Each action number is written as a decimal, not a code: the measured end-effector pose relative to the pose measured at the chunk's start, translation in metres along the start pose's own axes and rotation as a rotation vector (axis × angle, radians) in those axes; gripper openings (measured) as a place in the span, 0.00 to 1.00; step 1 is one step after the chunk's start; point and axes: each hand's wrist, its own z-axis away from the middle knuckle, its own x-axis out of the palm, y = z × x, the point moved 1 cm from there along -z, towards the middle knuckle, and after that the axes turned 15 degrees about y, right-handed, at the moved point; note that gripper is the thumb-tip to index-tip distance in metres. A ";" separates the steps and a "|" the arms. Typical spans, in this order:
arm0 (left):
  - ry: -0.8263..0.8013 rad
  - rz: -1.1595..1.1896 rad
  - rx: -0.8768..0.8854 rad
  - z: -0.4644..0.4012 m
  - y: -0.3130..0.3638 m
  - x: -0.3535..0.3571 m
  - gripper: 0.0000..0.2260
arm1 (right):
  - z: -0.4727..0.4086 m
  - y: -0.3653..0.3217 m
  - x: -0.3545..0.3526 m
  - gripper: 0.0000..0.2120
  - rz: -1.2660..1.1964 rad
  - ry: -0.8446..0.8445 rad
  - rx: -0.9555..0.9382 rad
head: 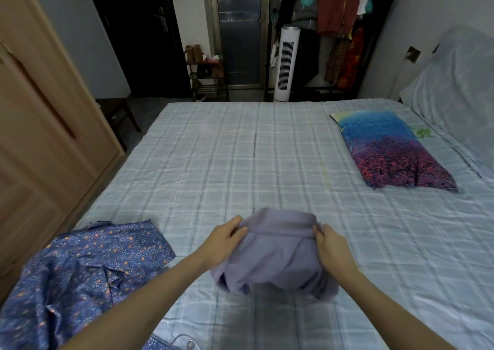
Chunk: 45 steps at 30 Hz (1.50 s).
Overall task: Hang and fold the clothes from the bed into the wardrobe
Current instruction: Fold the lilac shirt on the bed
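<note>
Fingers (242, 228) of both hands pinch the lilac garment (275, 250) on the bed (240, 157), folding underway; next likely another fold.

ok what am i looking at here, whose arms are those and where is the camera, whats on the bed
There is no machine here. The single picture comes from a camera worn on a person's head, looking forward and down, so the arms are that person's own. The left hand and the right hand each grip an edge of a lilac garment over a checked bed. A blue patterned shirt lies on the bed to the left, and a pillow with a tree print lies to the far right.
</note>
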 end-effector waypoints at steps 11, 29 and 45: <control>-0.651 -0.054 -0.426 -0.003 -0.080 -0.047 0.09 | -0.019 0.030 0.008 0.17 -0.192 -0.977 0.096; 0.564 -0.435 0.460 -0.406 0.085 -0.124 0.09 | -0.336 -0.238 -0.004 0.10 -0.322 0.670 -0.324; 0.460 -0.465 0.807 -0.183 -0.030 -0.140 0.12 | -0.141 -0.143 -0.001 0.08 -0.312 0.437 -0.665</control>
